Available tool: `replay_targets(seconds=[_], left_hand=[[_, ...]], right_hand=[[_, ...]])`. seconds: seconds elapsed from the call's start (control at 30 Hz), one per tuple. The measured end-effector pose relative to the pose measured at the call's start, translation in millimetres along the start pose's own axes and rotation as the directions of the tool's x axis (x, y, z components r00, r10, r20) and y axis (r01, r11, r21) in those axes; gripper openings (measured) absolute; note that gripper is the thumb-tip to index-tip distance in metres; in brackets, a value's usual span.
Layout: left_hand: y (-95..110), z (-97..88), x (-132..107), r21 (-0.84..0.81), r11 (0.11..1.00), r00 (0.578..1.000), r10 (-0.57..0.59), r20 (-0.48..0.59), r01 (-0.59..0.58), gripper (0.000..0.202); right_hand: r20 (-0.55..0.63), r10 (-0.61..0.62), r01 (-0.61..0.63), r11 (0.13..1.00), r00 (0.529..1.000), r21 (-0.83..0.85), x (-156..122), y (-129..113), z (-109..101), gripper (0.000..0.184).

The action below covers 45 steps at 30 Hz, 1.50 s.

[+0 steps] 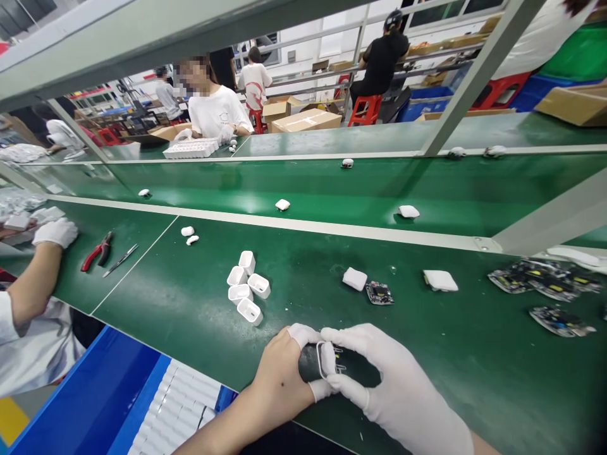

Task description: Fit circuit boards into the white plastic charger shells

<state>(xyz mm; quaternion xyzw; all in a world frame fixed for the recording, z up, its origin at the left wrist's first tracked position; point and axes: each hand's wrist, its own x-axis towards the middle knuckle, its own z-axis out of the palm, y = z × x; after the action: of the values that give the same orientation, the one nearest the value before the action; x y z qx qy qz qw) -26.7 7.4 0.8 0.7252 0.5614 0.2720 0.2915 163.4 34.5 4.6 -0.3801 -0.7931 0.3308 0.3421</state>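
My left hand (282, 373), bare except for white coverings on the fingertips, and my white-gloved right hand (408, 392) meet near the front edge of the green bench. Between their fingertips is a small white charger part (327, 359), with a pale rim on its left and thin metal prongs on its right. Both hands are closed on it; its underside is hidden. Beyond my hands stand several open white plastic housings (238, 294) in a cluster. To the right lie a white block (355, 279), touching or nearly touching a small circuit board (380, 293), and another white block (441, 280).
Several circuit boards (545, 278) are heaped at the right. Pliers (98, 253) and tweezers (120, 260) lie left, near a co-worker's gloved hand (55, 233). White pieces dot the green belt (332, 189) behind a pale rail. A blue bin (109, 379) sits below the bench edge.
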Motion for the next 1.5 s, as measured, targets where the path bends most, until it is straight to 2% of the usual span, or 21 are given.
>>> replay_targets(seconds=[0.27, 0.4, 0.53, 0.6, 0.67, 0.73, 0.8, 0.9, 1.0, 1.1, 1.23, 1.4, 1.5], left_hand=[[0.8, -0.1, 0.3, 0.016, 1.000, 1.000, -0.010, 0.007, 0.010, 0.036], [-1.0, 0.8, 0.8, 0.027, 1.000, 1.000, -0.002, -0.006, 0.002, 0.035], [-0.1, 0.2, 0.5, 0.009, 0.999, 0.998, 0.048, -0.037, -0.048, 0.038], [1.3, -0.4, -0.2, -0.021, 0.994, 0.991, 0.101, -0.092, -0.103, 0.039], [2.5, -0.8, -1.1, -0.043, 0.986, 0.977, 0.155, -0.147, -0.163, 0.035], [2.7, -0.6, -1.9, -0.043, 0.979, 0.966, 0.187, -0.177, -0.198, 0.032], [1.8, -0.1, -2.3, -0.029, 0.980, 0.966, 0.189, -0.174, -0.197, 0.037], [-0.4, 0.0, -1.3, -0.016, 0.988, 0.984, 0.149, -0.100, -0.151, 0.045], [-1.1, -1.8, 0.9, -0.028, 0.997, 0.998, 0.068, -0.011, -0.069, 0.041], [-0.1, -3.9, 2.4, -0.037, 0.999, 1.000, 0.021, 0.014, -0.020, 0.040], [0.6, -4.0, 1.3, -0.031, 0.999, 1.000, 0.007, 0.026, -0.006, 0.040], [-0.6, -2.1, -0.4, -0.025, 1.000, 1.000, 0.017, 0.017, -0.016, 0.041], [-0.7, -2.2, -0.1, -0.025, 0.999, 0.999, 0.031, 0.014, -0.031, 0.041]], right_hand=[[-0.020, -0.043, 0.043, 0.999, 0.999, 0.007, 0.4, -1.7, 2.0, 0.040], [0.026, -0.021, 0.021, 1.000, 0.999, 0.016, 2.3, -2.2, 0.6, 0.039], [0.109, 0.132, -0.137, 0.990, 0.985, 0.041, 3.9, -2.4, 1.1, 0.040], [0.174, 0.225, -0.246, 0.962, 0.959, 0.115, 3.7, -3.0, 3.3, 0.051], [0.228, 0.268, -0.316, 0.925, 0.936, 0.211, 2.9, -4.0, 5.8, 0.065], [0.198, 0.240, -0.285, 0.927, 0.950, 0.244, 2.5, -5.3, 6.8, 0.069], [0.126, 0.141, -0.161, 0.972, 0.982, 0.173, 2.9, -6.2, 5.3, 0.062], [0.091, -0.021, 0.018, 0.999, 0.996, 0.030, 5.2, -5.9, -0.5, 0.055], [0.080, -0.094, 0.089, 0.994, 0.992, 0.057, 7.5, -3.0, -5.6, 0.057], [0.052, -0.104, 0.098, 0.990, 0.993, 0.098, 8.0, 0.5, -6.6, 0.055], [0.097, -0.028, 0.021, 0.997, 0.995, 0.076, 7.2, 1.6, -2.5, 0.054], [0.114, 0.011, -0.013, 1.000, 0.993, 0.018, 5.5, 0.2, 2.7, 0.057], [0.124, 0.033, -0.033, 0.999, 0.992, 0.002, 4.1, 1.8, 3.6, 0.051]])
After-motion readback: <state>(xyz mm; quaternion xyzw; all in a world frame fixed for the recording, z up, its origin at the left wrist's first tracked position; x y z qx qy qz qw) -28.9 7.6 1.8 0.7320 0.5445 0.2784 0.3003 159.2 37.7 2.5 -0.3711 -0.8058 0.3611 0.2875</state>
